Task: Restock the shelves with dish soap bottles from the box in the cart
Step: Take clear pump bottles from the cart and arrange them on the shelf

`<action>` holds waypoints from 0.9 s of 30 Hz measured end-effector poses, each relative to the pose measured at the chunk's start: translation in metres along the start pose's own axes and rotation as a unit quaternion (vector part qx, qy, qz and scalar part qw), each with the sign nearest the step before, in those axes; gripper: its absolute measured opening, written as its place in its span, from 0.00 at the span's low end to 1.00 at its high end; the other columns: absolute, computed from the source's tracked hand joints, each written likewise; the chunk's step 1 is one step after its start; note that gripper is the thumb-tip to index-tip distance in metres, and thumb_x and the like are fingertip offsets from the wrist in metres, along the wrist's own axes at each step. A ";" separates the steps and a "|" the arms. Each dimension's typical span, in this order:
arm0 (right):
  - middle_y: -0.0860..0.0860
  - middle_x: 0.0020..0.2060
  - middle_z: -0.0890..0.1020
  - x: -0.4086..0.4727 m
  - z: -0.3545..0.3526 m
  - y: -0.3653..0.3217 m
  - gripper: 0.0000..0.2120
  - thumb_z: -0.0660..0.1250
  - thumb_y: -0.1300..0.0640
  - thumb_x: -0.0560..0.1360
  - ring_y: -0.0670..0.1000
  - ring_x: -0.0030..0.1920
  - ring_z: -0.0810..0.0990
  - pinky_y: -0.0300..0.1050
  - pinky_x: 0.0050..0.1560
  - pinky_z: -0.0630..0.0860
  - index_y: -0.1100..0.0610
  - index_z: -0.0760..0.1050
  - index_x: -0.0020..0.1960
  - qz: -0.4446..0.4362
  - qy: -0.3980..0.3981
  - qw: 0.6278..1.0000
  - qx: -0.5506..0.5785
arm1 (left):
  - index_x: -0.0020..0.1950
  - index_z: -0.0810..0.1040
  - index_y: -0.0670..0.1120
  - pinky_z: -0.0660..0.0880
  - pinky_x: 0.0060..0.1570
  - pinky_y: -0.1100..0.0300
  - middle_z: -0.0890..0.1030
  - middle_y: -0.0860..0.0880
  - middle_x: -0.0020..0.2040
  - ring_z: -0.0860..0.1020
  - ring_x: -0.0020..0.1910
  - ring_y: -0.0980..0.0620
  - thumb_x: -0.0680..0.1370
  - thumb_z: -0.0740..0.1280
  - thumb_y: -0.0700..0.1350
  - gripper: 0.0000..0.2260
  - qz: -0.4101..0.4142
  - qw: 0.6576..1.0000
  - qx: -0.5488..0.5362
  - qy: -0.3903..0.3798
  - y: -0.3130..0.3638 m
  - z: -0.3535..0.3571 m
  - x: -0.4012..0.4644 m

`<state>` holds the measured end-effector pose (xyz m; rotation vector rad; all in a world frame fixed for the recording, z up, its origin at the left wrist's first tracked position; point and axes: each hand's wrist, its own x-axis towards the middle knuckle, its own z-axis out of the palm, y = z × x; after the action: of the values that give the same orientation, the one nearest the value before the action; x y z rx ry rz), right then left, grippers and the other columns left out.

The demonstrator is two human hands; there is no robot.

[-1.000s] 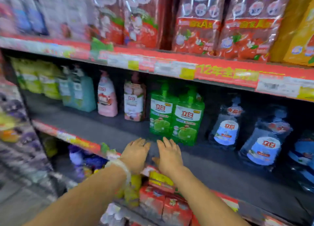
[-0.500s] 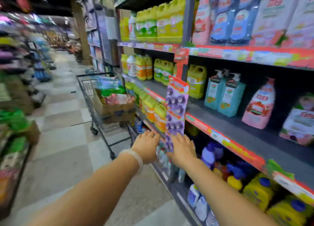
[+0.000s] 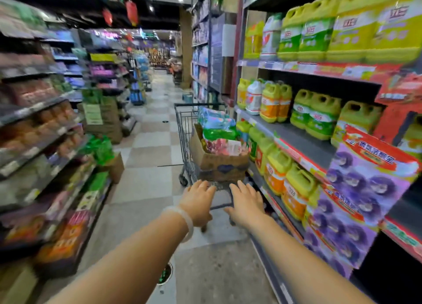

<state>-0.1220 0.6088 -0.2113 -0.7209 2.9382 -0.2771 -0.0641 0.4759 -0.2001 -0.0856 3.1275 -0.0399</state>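
Observation:
A wire shopping cart (image 3: pixel 186 130) stands in the aisle ahead, close against the shelving on the right. In it sits a brown cardboard box (image 3: pixel 219 164) filled with blue, green and pink soap packs (image 3: pixel 217 130). My left hand (image 3: pixel 198 201) and my right hand (image 3: pixel 246 203) are stretched out side by side toward the cart's near end, fingers straight and spread, holding nothing. A pale bangle circles my left wrist. Whether the fingertips touch the cart I cannot tell.
On the right, shelves (image 3: pixel 303 141) hold yellow and green dish soap jugs (image 3: pixel 319 114), with a purple hanging card strip (image 3: pixel 356 196) sticking out into the aisle. Stocked shelves line the left side (image 3: pixel 45 144). A checkered floor (image 3: pixel 150 148) runs on ahead.
My view has swung left from the pump-bottle shelf down the aisle to the cart. Both hands, still empty, now reach toward the cart's near end.

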 end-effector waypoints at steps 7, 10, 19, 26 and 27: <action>0.51 0.77 0.51 0.143 -0.017 -0.028 0.33 0.62 0.46 0.78 0.58 0.77 0.48 0.57 0.75 0.49 0.52 0.50 0.76 -0.028 0.005 1.000 -0.002 | 0.75 0.58 0.45 0.59 0.72 0.49 0.60 0.45 0.74 0.57 0.74 0.44 0.73 0.70 0.52 0.35 -0.035 0.999 -0.005 0.021 -0.083 -0.014 0.113; 0.51 0.77 0.52 0.194 -0.011 -0.037 0.32 0.62 0.46 0.78 0.58 0.76 0.48 0.58 0.75 0.49 0.52 0.51 0.76 -0.038 -0.002 0.999 -0.006 | 0.75 0.57 0.46 0.57 0.73 0.49 0.60 0.44 0.75 0.56 0.75 0.44 0.74 0.70 0.51 0.34 -0.038 0.999 -0.001 0.007 -0.112 -0.006 0.155; 0.53 0.77 0.52 0.386 0.004 -0.054 0.34 0.63 0.46 0.77 0.58 0.76 0.50 0.57 0.75 0.50 0.53 0.51 0.76 -0.004 -0.008 1.000 -0.010 | 0.75 0.57 0.45 0.57 0.74 0.49 0.60 0.43 0.74 0.56 0.75 0.43 0.75 0.67 0.52 0.33 0.000 1.000 -0.016 -0.005 -0.215 0.016 0.325; 0.54 0.76 0.54 0.527 -0.015 -0.061 0.32 0.62 0.46 0.77 0.58 0.76 0.52 0.54 0.74 0.53 0.54 0.53 0.75 0.033 0.005 0.999 -0.001 | 0.73 0.60 0.46 0.62 0.71 0.47 0.64 0.45 0.72 0.59 0.73 0.44 0.73 0.69 0.50 0.32 0.009 0.999 -0.031 -0.006 -0.296 -0.003 0.476; 0.54 0.76 0.54 0.541 -0.013 -0.058 0.32 0.62 0.46 0.77 0.58 0.76 0.52 0.54 0.74 0.53 0.55 0.54 0.75 0.041 -0.005 0.999 -0.003 | 0.73 0.60 0.46 0.61 0.71 0.47 0.64 0.44 0.71 0.59 0.73 0.44 0.73 0.69 0.49 0.32 0.014 0.999 -0.032 -0.018 -0.302 0.000 0.492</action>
<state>-0.5748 0.3077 -0.2174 -0.5974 2.9505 -0.2568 -0.5391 0.1476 -0.1983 -0.0427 3.0940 0.0625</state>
